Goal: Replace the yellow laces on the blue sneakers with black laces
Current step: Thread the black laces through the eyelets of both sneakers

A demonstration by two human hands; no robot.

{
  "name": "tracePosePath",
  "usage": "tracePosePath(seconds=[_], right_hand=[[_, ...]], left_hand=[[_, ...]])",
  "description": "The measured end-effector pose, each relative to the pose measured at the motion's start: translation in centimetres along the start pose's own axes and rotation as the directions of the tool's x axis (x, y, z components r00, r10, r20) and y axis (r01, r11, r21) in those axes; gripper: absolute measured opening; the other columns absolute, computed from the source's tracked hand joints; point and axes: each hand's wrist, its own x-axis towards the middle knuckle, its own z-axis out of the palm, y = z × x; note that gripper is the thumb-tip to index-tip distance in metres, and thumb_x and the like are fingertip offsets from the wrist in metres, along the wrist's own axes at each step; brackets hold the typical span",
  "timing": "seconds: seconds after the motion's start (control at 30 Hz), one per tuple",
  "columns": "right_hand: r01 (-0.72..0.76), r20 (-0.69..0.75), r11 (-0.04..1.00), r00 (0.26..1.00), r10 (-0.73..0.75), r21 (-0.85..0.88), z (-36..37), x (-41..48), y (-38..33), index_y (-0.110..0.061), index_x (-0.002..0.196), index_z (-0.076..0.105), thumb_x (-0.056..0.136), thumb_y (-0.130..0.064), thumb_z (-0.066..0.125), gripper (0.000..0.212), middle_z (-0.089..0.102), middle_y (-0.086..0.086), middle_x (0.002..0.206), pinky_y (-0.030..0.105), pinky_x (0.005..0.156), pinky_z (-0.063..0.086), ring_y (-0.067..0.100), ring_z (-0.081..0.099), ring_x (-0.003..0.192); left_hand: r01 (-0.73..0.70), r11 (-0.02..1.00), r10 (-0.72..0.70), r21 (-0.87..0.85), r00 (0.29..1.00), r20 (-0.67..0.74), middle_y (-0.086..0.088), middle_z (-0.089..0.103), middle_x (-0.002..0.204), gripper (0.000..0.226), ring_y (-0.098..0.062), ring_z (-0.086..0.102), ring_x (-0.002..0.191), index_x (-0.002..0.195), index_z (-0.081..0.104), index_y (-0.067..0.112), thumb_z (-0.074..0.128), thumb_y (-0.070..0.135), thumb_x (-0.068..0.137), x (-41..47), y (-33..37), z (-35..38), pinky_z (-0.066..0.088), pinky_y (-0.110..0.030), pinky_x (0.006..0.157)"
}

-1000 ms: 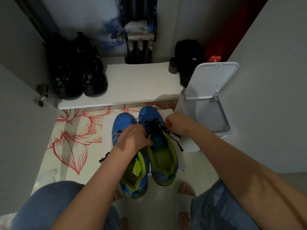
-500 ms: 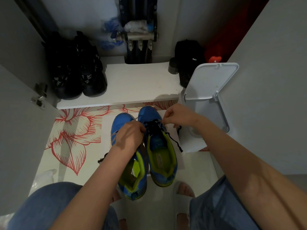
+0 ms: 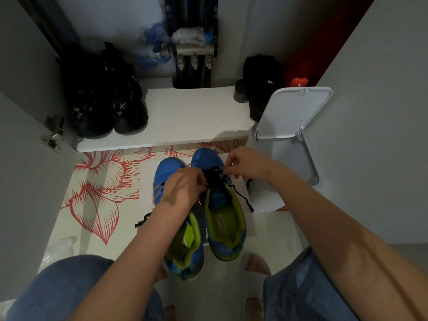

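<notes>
the lace (image 3: pixel 214 181) crosses the toe-end eyelets of the sneaker (image 3: pixel 223 228) lying on the floor just right of frame centre. the eyelets nearer the heel look unlaced. the sneaker's long axis runs up and down the frame, with the toe toward the top and the open lime-lined heel toward the person. one loose tail of the lace hangs off its right side, trailing to the lower right.

both hands meet at the laced rows. the left hand (image 3: pixel 185 188) reaches in from the lower left, across the other sneaker (image 3: pixel 165 172). its fingers are curled, and the tips seem to grip the lace at the left edge of the rows. the right hand (image 3: pixel 245 163) comes in from the right and sits slightly higher in the frame. its thumb and fingers pinch the lace at the upper right of the rows.

lacing should go on down the frame toward the heel. the right hand is nearer the loose tail, so it would likely feed that tail next. no yellow lace shows.

a dark cord end (image 3: pixel 143 221) shows beside the left forearm, probably the other sneaker's lace. the sneakers touch side by side. an open-lidded bin (image 3: pixel 291 117) stands at right, and black shoes (image 3: pixel 104 100) sit on the shelf (image 3: pixel 185 117) above.
</notes>
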Motion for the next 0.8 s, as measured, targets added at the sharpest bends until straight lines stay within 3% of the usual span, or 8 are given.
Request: tracePosePath(seconds=[0.07, 0.4, 0.47, 0.57, 0.63, 0.73, 0.8], right_hand=[[0.001, -0.002, 1.0, 1.0, -0.001, -0.003, 0.0, 0.0, 0.1, -0.006, 0.094, 0.062, 0.09, -0.015, 0.06, 0.009, 0.057, -0.001, 0.069, 0.013, 0.044, 0.042, 0.005, 0.052, 0.057], [0.042, -0.01, 0.999, 0.999, -0.042, -0.012, 0.0, 0.2, 0.0, -0.012, 0.095, 0.061, 0.09, -0.01, 0.059, 0.006, 0.051, -0.009, 0.08, 0.018, 0.05, 0.045, 0.007, 0.051, 0.06], [0.045, 0.003, 0.999, 0.999, -0.045, -0.009, 0.0, 0.2, 0.1, -0.009, 0.097, 0.062, 0.089, -0.008, 0.059, 0.008, 0.052, -0.008, 0.079, 0.023, 0.056, 0.047, 0.008, 0.052, 0.061], [0.034, 0.031, 0.999, 0.999, -0.033, -0.006, 0.0, 0.1, 0.3, -0.012, 0.094, 0.06, 0.09, -0.007, 0.056, 0.007, 0.056, -0.005, 0.077, 0.025, 0.056, 0.048, 0.009, 0.055, 0.062], [0.025, 0.021, 1.0, 0.999, -0.025, 0.0, 0.0, 0.1, 0.4, -0.014, 0.092, 0.059, 0.09, -0.008, 0.056, 0.008, 0.057, -0.005, 0.077, 0.02, 0.052, 0.045, 0.009, 0.055, 0.061], [0.04, -0.003, 0.999, 0.999, -0.04, 0.007, 0.1, 0.4, 0.3, -0.014, 0.093, 0.06, 0.09, -0.008, 0.056, 0.008, 0.059, 0.0, 0.082, 0.019, 0.051, 0.045, 0.008, 0.055, 0.06], [0.046, -0.004, 0.999, 0.999, -0.046, 0.011, 0.1, 0.5, 0.2, -0.014, 0.094, 0.061, 0.091, -0.007, 0.056, 0.009, 0.061, 0.003, 0.085, 0.018, 0.05, 0.046, 0.007, 0.055, 0.059]], left_hand=[[-0.021, 0.999, 0.022, 0.023, 0.999, -0.049, -0.006, 0.065, 0.11, 0.022, -0.023, 0.062, 0.102, 0.112, 0.063, 0.012, 0.052, 0.017, 0.094, -0.1, -0.1, 0.2, 0.047, -0.028, 0.08], [-0.11, 0.993, 0.111, 0.05, 0.993, -0.026, -0.009, 0.066, 0.1, 0.017, -0.023, 0.061, 0.089, 0.107, 0.059, 0.01, 0.051, 0.016, 0.094, 0.1, -0.4, 0.3, 0.043, -0.029, 0.069], [0.014, 0.992, -0.021, -0.126, 0.998, -0.051, -0.014, 0.066, 0.092, 0.017, -0.026, 0.065, 0.078, 0.107, 0.055, 0.002, 0.049, 0.013, 0.095, 0.4, -0.9, 0.6, 0.051, -0.034, 0.067], [0.225, 0.867, -0.221, -0.444, 0.973, 0.062, -0.014, 0.064, 0.072, 0.016, -0.019, 0.063, 0.054, 0.105, 0.054, -0.004, 0.045, 0.005, 0.097, 0.6, -1.3, 0.8, 0.057, -0.028, 0.056], [0.22, 0.869, -0.218, -0.443, 0.974, 0.056, -0.016, 0.064, 0.078, 0.014, -0.024, 0.064, 0.061, 0.107, 0.051, 0.0, 0.042, 0.001, 0.096, 0.5, -1.1, 0.9, 0.058, -0.031, 0.059], [0.125, 0.956, -0.124, -0.265, 0.992, 0.022, -0.017, 0.064, 0.107, 0.025, -0.027, 0.065, 0.086, 0.113, 0.058, 0.007, 0.042, 0.0, 0.095, 0.3, -0.4, 0.8, 0.054, -0.032, 0.078], [0.061, 0.976, -0.059, -0.208, 0.998, 0.018, -0.013, 0.061, 0.114, 0.025, -0.025, 0.065, 0.087, 0.109, 0.062, 0.011, 0.045, 0.002, 0.093, 0.2, -0.4, 0.7, 0.054, -0.031, 0.079]])
